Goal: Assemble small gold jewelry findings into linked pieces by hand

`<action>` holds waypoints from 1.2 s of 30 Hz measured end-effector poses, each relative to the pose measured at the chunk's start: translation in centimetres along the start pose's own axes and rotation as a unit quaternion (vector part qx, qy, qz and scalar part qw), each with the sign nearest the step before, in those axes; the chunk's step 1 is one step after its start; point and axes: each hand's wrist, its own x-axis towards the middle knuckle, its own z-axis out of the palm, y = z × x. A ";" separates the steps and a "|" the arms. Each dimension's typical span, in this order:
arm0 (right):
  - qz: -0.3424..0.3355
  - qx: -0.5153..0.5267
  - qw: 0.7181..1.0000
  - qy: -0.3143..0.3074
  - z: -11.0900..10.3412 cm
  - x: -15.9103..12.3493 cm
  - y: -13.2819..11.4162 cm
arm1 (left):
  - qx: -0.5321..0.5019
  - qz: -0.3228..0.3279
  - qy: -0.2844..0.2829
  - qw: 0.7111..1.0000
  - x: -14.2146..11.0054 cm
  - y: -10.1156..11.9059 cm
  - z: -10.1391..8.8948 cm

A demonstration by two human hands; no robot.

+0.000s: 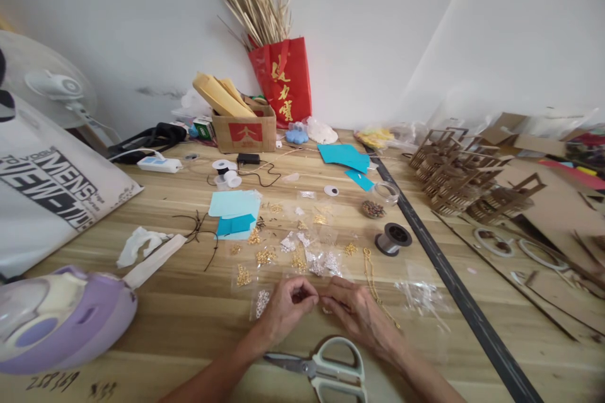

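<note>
My left hand [289, 303] is closed, thumb and forefinger pinched together, low over the wooden table. Right beside it, my right hand [355, 310] is closed too, its fingertips almost meeting the left ones. Whatever sits between the fingertips is too small to name. A pair of scissors [326, 366] with pale handles lies just below both hands. Small bags of gold findings [265, 257] and silvery-white pieces [326, 262] are spread beyond the hands. Left of my left hand is a bag of white rings [262, 303]. A gold chain [371, 274] runs alongside my right hand.
A wire spool [393, 239], a heap of brown beads [373, 209] and a clear packet [421, 295] lie to the right, before a black strip [454, 293]. At left stands a purple and cream appliance [87, 321]. Blue cards [235, 206] lie farther back; small wooden baskets [472, 176] crowd the right.
</note>
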 end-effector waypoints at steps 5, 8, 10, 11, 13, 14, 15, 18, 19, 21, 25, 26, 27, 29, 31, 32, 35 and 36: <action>0.003 0.004 1.000 -0.008 -0.1 0.1 0.0 | 0.001 0.000 -0.001 1.000 -0.1 0.3 0.0; 0.010 0.019 1.000 -0.017 -0.1 0.1 0.1 | 0.004 0.002 0.001 1.000 -0.1 0.4 0.0; 0.022 0.028 0.999 -0.026 -0.1 0.1 0.2 | 0.003 0.000 0.000 1.000 0.0 0.4 0.0; 0.028 0.036 0.999 -0.030 -0.1 0.1 0.3 | -0.003 -0.002 -0.003 1.000 0.0 0.4 0.0; 0.043 0.055 0.997 -0.036 -0.1 0.0 0.6 | -0.025 -0.010 -0.008 1.000 0.0 0.4 0.0; 0.049 0.067 0.996 -0.036 0.0 0.0 0.7 | -0.041 -0.017 -0.011 0.999 0.1 0.4 0.0; 0.056 0.079 0.995 -0.035 0.0 0.1 0.9 | -0.060 -0.025 -0.015 0.998 0.1 0.4 0.0; 0.069 0.120 0.990 -0.024 0.2 0.1 1.4 | -0.110 -0.046 -0.029 0.992 0.1 0.6 -0.1; 0.070 0.139 0.988 -0.020 0.2 0.2 1.6 | -0.127 -0.051 -0.034 0.990 0.1 0.7 -0.2; 0.066 0.183 0.981 -0.016 0.3 0.3 1.8 | -0.159 -0.061 -0.044 0.984 0.0 0.7 -0.3; 0.052 0.272 0.961 -0.014 0.4 0.4 2.0 | -0.203 -0.072 -0.048 0.975 0.0 0.5 -0.4; 0.052 0.281 0.958 -0.010 0.4 0.4 2.0 | -0.202 -0.073 -0.050 0.975 0.0 0.5 -0.4; 0.054 0.283 0.958 -0.005 0.5 0.4 2.1 | -0.199 -0.072 -0.052 0.976 0.0 0.5 -0.4; 0.061 0.270 0.961 0.008 0.6 0.5 2.3 | -0.190 -0.068 -0.054 0.978 0.0 0.6 -0.4; 0.065 0.255 0.964 0.019 0.6 0.5 2.5 | -0.181 -0.066 -0.051 0.980 0.1 0.7 -0.4; 0.065 0.251 0.966 0.024 0.7 0.5 2.5 | -0.178 -0.067 -0.047 0.981 0.1 0.8 -0.3; 0.060 0.244 0.967 0.030 0.7 0.6 2.6 | -0.171 -0.066 -0.046 0.982 0.1 0.9 -0.3; 0.060 0.243 0.968 0.028 0.7 0.6 2.6 | -0.169 -0.064 -0.048 0.982 0.1 0.9 -0.3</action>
